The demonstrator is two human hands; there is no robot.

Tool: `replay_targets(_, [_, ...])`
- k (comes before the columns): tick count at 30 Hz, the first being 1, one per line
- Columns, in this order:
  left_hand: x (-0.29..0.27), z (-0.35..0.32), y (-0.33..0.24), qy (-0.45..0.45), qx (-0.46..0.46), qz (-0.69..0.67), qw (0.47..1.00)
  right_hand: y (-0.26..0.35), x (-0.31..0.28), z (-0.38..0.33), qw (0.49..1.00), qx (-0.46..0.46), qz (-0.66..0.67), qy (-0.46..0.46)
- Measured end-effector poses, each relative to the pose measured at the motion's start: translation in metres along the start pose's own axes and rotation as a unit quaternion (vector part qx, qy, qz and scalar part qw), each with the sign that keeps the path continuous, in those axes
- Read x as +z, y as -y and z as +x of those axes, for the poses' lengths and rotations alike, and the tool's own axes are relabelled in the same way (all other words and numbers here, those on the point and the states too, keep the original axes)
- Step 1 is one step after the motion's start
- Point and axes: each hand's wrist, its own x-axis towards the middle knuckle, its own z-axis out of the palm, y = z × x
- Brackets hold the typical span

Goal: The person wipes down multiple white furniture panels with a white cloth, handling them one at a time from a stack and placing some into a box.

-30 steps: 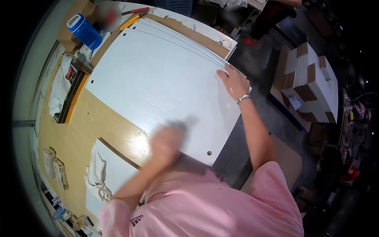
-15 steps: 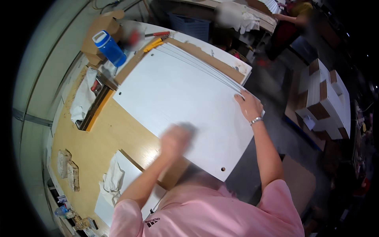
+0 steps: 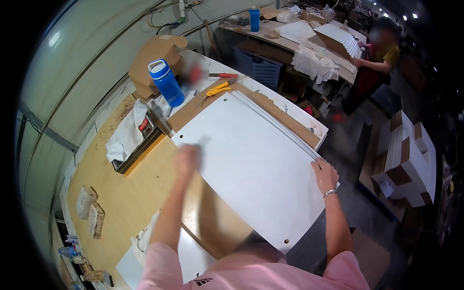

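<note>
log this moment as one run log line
left hand blurred, on near-left edge of white panel | right hand flat on its right edge | panel on workbench | blue bottle behind

Single head-worn fisheye, looking steeply down, close over workbench (image 3: 140, 188)

1. The white panel (image 3: 251, 166) is a large, flat rectangular board with a faintly grained surface, lying face up on the table (image 3: 140, 188) and turned diagonally to it.
2. A small round hole sits near its far corner and another near its near right corner.
3. Its near right part juts out past the table edge.
4. It tops a stack of similar thin white panels, whose edges show as stepped lines along the far right side.
5. The left hand (image 3: 187, 159), blurred, rests on its left edge; the right hand (image 3: 326, 175) lies flat on its right edge.
</note>
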Motion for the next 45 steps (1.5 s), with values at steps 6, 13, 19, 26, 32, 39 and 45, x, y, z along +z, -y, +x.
replay_targets(6, [-0.001,-0.015,-0.036,0.007,0.095,-0.118,0.988,0.007,0.001,-0.003,1.0,0.008,0.018,0.004])
replay_targets(13, [0.042,0.055,-0.021,-0.007,0.115,0.003,0.993,0.005,0.005,0.001,1.0,0.012,0.004,0.005])
replay_targets(19, [0.075,0.054,-0.116,0.077,0.283,-0.087,0.952,-0.005,0.012,0.003,0.999,-0.011,0.0,-0.034])
replay_targets(26, [0.102,0.162,-0.008,0.09,-0.009,-0.002,0.996,-0.009,0.021,0.001,0.997,-0.046,0.002,-0.068])
replay_targets(32, [0.083,0.079,-0.131,0.082,0.299,-0.09,0.946,-0.003,0.016,0.002,0.999,-0.003,0.016,-0.041])
replay_targets(39, [0.025,0.058,-0.004,-0.007,0.007,0.054,0.999,0.006,0.013,0.003,0.999,0.02,-0.036,-0.011])
replay_targets(45, [-0.131,-0.121,0.147,-0.154,-0.187,0.123,0.962,-0.053,0.038,0.027,0.98,-0.146,0.017,-0.133])
